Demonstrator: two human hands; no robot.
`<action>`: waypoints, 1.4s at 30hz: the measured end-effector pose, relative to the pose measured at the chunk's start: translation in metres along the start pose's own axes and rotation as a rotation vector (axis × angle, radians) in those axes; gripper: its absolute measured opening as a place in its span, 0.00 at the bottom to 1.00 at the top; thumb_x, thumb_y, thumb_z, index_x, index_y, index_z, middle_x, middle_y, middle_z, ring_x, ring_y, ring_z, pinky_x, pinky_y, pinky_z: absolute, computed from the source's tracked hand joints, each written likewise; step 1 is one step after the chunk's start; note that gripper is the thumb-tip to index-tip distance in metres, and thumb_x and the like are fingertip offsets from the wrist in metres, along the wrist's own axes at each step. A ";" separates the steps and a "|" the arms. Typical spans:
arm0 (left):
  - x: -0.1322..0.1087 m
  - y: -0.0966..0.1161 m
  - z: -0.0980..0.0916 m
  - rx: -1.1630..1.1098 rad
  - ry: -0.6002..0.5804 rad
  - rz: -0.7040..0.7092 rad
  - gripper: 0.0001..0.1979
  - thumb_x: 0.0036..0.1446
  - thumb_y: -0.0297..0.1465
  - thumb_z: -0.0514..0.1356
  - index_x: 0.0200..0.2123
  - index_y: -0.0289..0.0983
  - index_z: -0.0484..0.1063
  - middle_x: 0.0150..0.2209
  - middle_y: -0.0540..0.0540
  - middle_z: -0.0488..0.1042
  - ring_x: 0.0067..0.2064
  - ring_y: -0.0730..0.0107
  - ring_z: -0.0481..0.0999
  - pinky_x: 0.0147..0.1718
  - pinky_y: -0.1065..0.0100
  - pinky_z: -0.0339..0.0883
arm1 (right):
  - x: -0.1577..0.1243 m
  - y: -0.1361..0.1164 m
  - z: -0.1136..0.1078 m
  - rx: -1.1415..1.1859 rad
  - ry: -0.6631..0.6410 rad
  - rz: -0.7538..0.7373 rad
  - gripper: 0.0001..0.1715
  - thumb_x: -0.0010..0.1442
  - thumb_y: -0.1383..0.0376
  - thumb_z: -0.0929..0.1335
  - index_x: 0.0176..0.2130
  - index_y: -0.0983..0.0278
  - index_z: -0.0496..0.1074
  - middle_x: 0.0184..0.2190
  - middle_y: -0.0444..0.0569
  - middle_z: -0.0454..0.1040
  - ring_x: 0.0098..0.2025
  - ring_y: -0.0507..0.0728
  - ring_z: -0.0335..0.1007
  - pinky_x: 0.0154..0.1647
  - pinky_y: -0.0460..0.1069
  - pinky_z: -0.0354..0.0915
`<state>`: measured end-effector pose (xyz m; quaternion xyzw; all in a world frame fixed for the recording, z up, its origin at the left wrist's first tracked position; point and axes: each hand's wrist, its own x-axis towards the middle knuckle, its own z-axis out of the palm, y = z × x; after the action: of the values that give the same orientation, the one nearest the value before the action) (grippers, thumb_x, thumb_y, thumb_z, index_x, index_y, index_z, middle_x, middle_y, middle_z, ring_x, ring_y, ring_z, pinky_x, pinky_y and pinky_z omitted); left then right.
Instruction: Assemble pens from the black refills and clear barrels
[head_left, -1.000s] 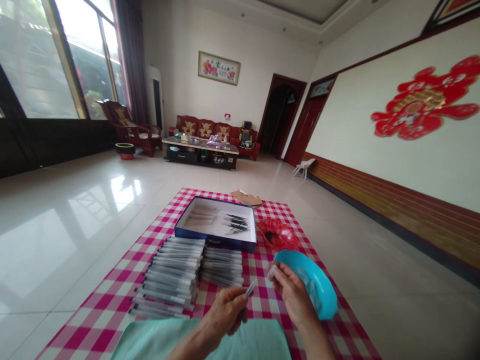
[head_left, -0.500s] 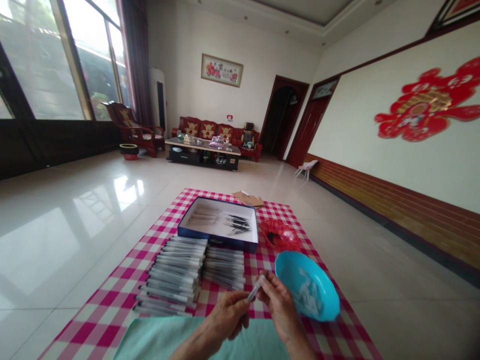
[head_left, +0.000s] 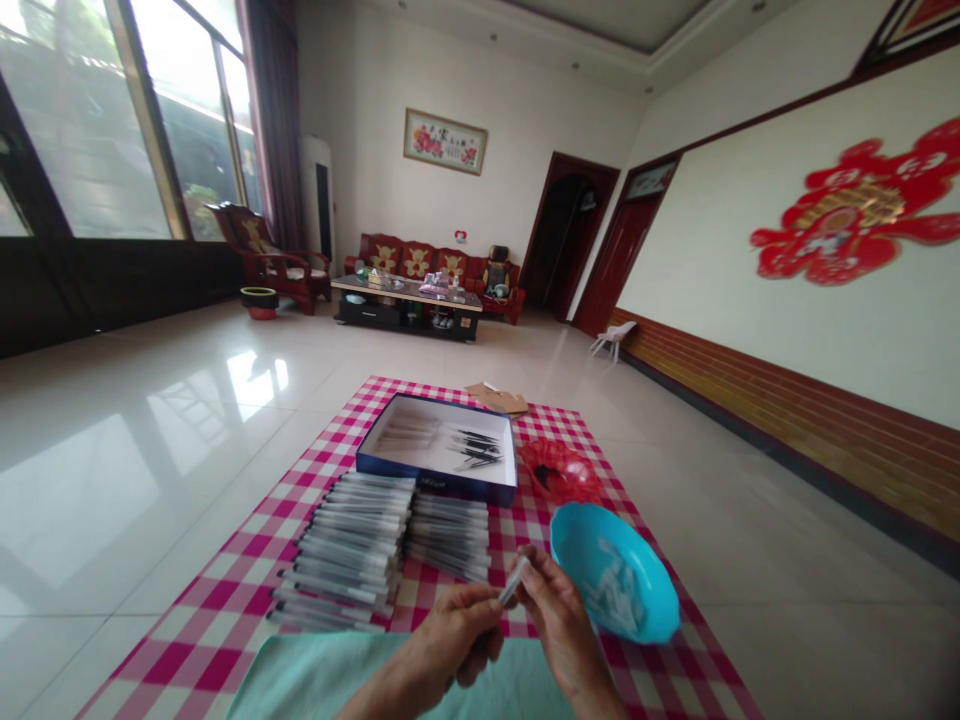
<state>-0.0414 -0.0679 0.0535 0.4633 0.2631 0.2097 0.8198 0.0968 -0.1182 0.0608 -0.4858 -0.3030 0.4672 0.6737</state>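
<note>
My left hand (head_left: 459,628) and my right hand (head_left: 553,608) meet above the near part of the table, both closed on one slim translucent pen (head_left: 514,580). The left fingers pinch its lower end, while the right thumb and fingers grip the upper, whitish end. Much of the pen is hidden by the fingers. Just right of my right hand stands a blue bowl (head_left: 581,528) with several clear pen caps (head_left: 616,592) in it. To the left lie a large stack of dark-tipped pens (head_left: 352,540) and a smaller stack of pens (head_left: 451,533).
Behind the stacks sits a shallow blue box (head_left: 431,482) holding thin black pieces (head_left: 480,447) and pale sticks (head_left: 409,430). A red scalloped dish (head_left: 562,470) is beside it, cardboard (head_left: 501,399) behind. A green cloth (head_left: 289,675) lies on the checked tablecloth (head_left: 217,605) under my forearms.
Both hands stay together on the pen, which now tilts slightly more upright. They have shifted very little, and the things on the table have not moved.
</note>
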 end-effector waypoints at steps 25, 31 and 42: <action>0.011 -0.021 0.000 0.526 0.258 0.409 0.20 0.57 0.41 0.54 0.21 0.35 0.74 0.16 0.47 0.68 0.19 0.71 0.65 0.21 0.71 0.55 | -0.002 0.032 0.007 0.133 0.093 0.046 0.16 0.51 0.56 0.72 0.38 0.62 0.76 0.35 0.50 0.78 0.37 0.57 0.72 0.34 0.49 0.67; 0.004 -0.013 -0.002 0.832 0.269 0.476 0.17 0.63 0.36 0.48 0.43 0.40 0.76 0.34 0.40 0.80 0.31 0.61 0.76 0.29 0.69 0.64 | -0.001 0.043 0.006 0.152 0.160 0.044 0.16 0.49 0.56 0.73 0.36 0.61 0.76 0.37 0.48 0.79 0.42 0.59 0.73 0.38 0.50 0.69; 0.013 0.004 -0.043 1.562 0.297 0.575 0.12 0.61 0.25 0.50 0.42 0.41 0.71 0.35 0.46 0.72 0.36 0.65 0.71 0.35 0.68 0.64 | 0.006 0.063 -0.022 -0.129 0.386 -0.155 0.29 0.55 0.49 0.67 0.51 0.61 0.66 0.49 0.51 0.74 0.47 0.60 0.72 0.43 0.51 0.70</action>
<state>-0.0587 -0.0304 0.0357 0.9136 0.3092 0.2267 0.1356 0.0967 -0.1153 -0.0060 -0.5836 -0.2340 0.2921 0.7207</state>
